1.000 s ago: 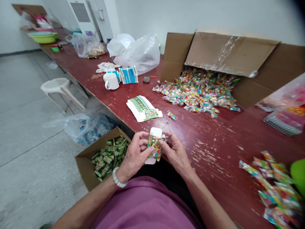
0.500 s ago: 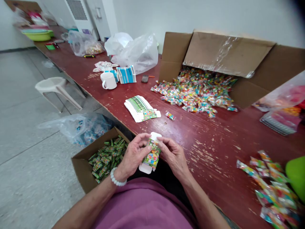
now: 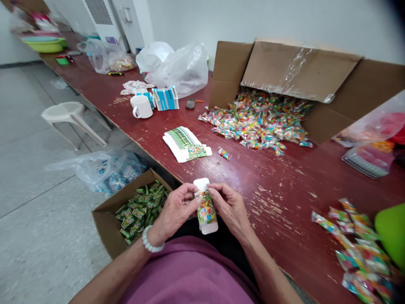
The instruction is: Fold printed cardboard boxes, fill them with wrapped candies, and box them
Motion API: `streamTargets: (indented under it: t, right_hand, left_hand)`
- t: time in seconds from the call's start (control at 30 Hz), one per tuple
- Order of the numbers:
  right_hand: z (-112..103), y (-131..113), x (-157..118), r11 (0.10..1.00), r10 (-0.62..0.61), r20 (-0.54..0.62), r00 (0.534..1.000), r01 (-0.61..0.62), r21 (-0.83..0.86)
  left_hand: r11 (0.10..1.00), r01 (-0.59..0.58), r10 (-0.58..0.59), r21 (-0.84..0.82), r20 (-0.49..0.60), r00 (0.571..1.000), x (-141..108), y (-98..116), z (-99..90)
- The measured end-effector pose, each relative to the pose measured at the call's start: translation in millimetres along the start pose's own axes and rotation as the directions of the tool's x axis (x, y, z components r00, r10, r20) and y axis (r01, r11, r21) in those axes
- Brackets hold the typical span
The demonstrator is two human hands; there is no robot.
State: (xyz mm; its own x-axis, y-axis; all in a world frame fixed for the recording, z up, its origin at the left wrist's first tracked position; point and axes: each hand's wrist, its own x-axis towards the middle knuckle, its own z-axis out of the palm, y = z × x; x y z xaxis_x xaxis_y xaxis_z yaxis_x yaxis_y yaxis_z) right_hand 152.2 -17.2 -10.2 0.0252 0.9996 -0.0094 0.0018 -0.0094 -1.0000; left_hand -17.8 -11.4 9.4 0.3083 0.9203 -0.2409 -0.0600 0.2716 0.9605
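Observation:
A small green printed candy box with white end flaps is held between my two hands at the table's near edge. My left hand pinches its left side, thumb across the printed face. My right hand grips the upper right edge near the top flap, thumb and forefinger close together. Both end flaps stick out unfolded. Beyond my hands lies a fanned stack of flat green-and-white boxes. One wrapped candy rests just right of that stack.
A big cardboard carton on its side spills wrapped candies onto the red table. At lower left, an open carton holds green boxes. A white mug, more candy packets and a stool stand around.
The box has turned in my hands, its lower end swinging to the right. Both hands still hold it near its upper part. The view has shifted slightly.

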Motion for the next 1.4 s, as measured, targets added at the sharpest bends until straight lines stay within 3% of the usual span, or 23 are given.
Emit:
streamTargets:
  t: [0.17,0.33,0.47,0.6,0.73,0.8,0.87,0.93,1.03,1.27,1.4]
  right_hand:
    - [-10.6,0.5,6.6,0.996,0.083,0.119,0.989,-0.086,0.021]
    - [-15.4,-4.5,5.2,0.999,0.039,0.197,0.98,-0.035,-0.024]
    - [-10.9,-1.9,3.4,0.999,0.028,0.152,0.988,-0.023,-0.034]
    - [-4.8,4.0,6.9,0.977,0.054,0.104,0.993,-0.074,0.201]
    - [-5.5,2.9,8.0,0.988,0.03,0.153,0.988,-0.052,0.143]
    - [-6.1,-0.3,6.4,0.996,-0.021,0.098,0.995,0.012,0.093]
    - [-5.6,-4.1,4.2,0.996,-0.07,0.054,0.996,0.066,0.067]
    - [-4.7,-7.9,2.4,0.993,-0.118,0.1,0.988,0.119,0.003]
    - [-3.8,-11.6,1.5,0.986,-0.146,0.205,0.968,0.159,-0.05]
    - [-3.9,-12.0,10.8,0.997,-0.065,0.223,0.973,0.072,-0.023]
    - [-2.3,-9.0,19.0,0.984,0.07,0.216,0.974,-0.103,0.148]
  left_hand:
    - [0.998,-0.049,0.049,0.041,0.016,0.999,1.8,1.1,-0.9]
    - [0.995,-0.066,0.068,0.073,-0.018,0.998,3.3,-3.3,-4.4]
    - [0.99,-0.063,0.061,0.122,0.022,0.998,2.3,-3.2,-6.7]
    - [0.985,-0.072,0.065,0.156,0.049,0.997,1.7,-0.9,-7.1]
    - [0.994,-0.111,0.11,-0.027,-0.015,0.994,1.2,-1.4,-3.9]
    - [0.984,-0.045,0.045,-0.174,-0.003,0.999,-0.4,-3.0,-1.2]
    - [0.96,0.097,-0.073,-0.261,0.1,0.992,-2.5,-5.5,1.7]
    - [0.939,0.214,-0.171,-0.268,0.178,0.969,-4.0,-8.6,4.0]
    - [0.933,0.252,-0.227,-0.256,0.126,0.966,-3.2,-12.1,6.6]
    - [0.963,0.188,-0.178,-0.192,0.065,0.982,3.8,-11.3,13.4]
    - [0.982,0.155,-0.151,-0.109,0.046,0.988,4.6,-9.3,12.4]
